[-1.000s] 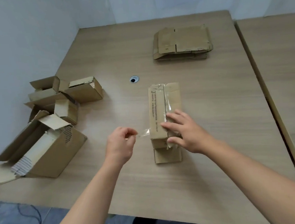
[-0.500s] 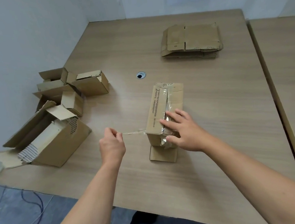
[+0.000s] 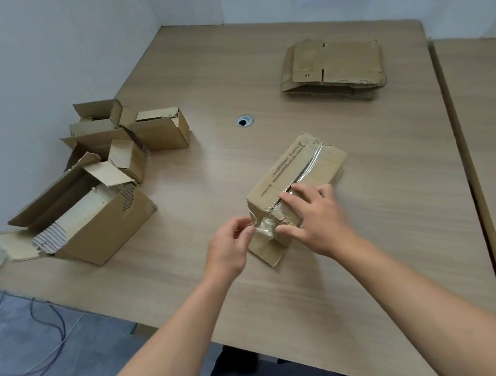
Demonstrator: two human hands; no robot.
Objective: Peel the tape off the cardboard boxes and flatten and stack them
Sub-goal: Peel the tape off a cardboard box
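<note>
Near the table's (image 3: pixel 393 235) front edge, the right hand (image 3: pixel 317 215), fingers flat, pins the probably light, crushable box (image 3: pixel 284 170); the left hand (image 3: pixel 230 245) pinches the tape (image 3: pixel 266 228) at its crumpled end, likely the best hold.

Open boxes (image 3: pixel 92 182) lie left on the table (image 3: pixel 390 206), flattened stack (image 3: pixel 335 68) behind right, taped box (image 3: pixel 284 173) centre.

Plain office-like workroom, wood-laminate desk (image 3: pixel 261 68) with cable grommet (image 3: pixel 245 120), bare white walls (image 3: pixel 37 56), grey floor (image 3: pixel 30 338) with loose cables (image 3: pixel 48 328)
</note>
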